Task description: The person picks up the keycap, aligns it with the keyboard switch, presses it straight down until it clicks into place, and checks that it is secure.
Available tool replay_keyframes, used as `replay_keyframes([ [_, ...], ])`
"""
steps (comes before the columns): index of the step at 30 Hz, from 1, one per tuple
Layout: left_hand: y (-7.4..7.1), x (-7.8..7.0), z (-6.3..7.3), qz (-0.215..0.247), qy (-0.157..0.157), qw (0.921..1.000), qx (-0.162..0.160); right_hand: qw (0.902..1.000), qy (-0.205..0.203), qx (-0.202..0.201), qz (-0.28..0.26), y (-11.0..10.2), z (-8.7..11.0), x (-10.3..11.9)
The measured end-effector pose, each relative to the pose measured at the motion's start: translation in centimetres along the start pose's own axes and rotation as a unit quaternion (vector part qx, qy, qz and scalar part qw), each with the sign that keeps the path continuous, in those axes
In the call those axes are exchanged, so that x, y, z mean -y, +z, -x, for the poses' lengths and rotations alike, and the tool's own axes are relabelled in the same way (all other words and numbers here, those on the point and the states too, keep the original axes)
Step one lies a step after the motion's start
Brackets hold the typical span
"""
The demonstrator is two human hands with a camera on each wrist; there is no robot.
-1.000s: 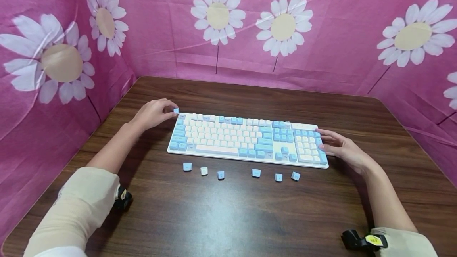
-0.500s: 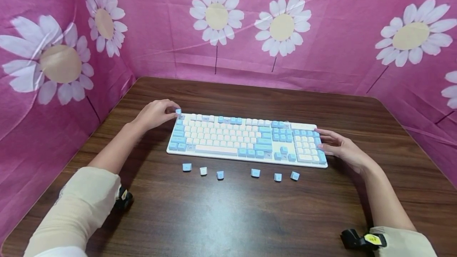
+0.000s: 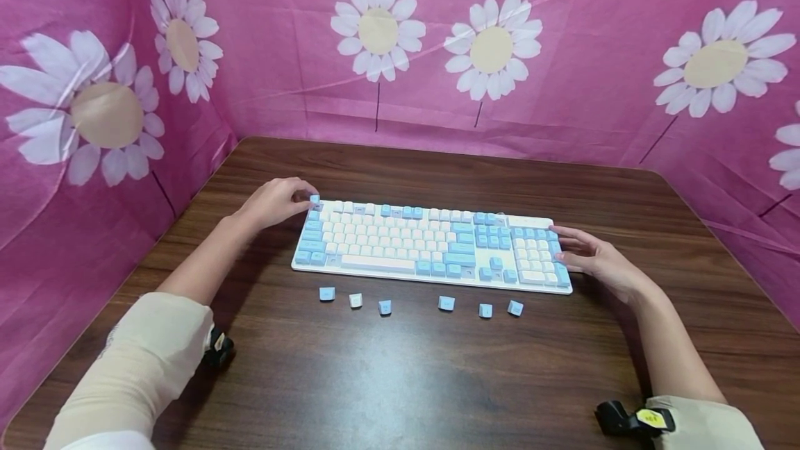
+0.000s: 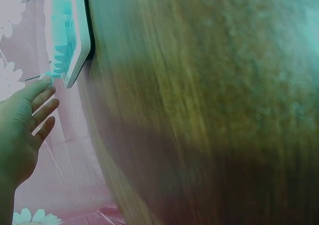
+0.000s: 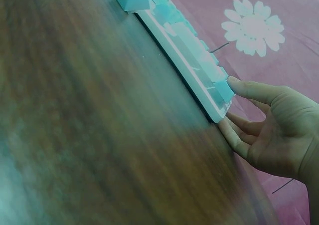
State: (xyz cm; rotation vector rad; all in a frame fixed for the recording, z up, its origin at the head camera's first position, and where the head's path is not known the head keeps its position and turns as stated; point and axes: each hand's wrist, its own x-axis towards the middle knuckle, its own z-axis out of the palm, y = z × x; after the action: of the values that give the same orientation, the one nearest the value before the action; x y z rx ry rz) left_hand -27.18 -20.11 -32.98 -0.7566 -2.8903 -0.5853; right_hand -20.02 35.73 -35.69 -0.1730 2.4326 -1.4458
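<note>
Keyboard (image 3: 400,236), two hands (image 3: 278,201) (image 3: 603,264), pinched keycap (image 3: 314,198), six loose keycaps (image 3: 446,303)

Smooth plastic keyboard (image 3: 400,233), glossy wood-grain table (image 3: 375,380) (backdrop (image 3: 281,40) of creased cloth)

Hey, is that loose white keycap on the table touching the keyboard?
Apart. The head view shows a strip of bare tabletop between the loose white keycap and the keyboard's near edge.

place: cloth-walled booth (image 3: 275,40) | pink daisy-print cloth (image 3: 587,96) round 3 sides | wood-grain table (image 3: 387,387) | room beyond: cannot tell
</note>
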Motion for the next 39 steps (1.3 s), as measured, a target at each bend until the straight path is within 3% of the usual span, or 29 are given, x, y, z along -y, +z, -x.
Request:
replay_keyframes([
  [14, 0.22, -0.3, -0.18, 0.006, 0.001, 0.9998, 0.021, 1.0, 0.002, 0.002, 0.003, 0.07, 0.01, -0.15],
  [27, 0.45, -0.05, -0.04, 0.004, 0.009, 0.9998, 0.016, 0.9999, 0.008, 0.002, 0.012, -0.16, -0.24, 0.17],
  [39, 0.43, -0.18, -0.41, 0.03, 0.001, 0.9993, 0.021, 0.9998, 0.015, 0.002, 0.013, -0.11, -0.14, 0.15],
])
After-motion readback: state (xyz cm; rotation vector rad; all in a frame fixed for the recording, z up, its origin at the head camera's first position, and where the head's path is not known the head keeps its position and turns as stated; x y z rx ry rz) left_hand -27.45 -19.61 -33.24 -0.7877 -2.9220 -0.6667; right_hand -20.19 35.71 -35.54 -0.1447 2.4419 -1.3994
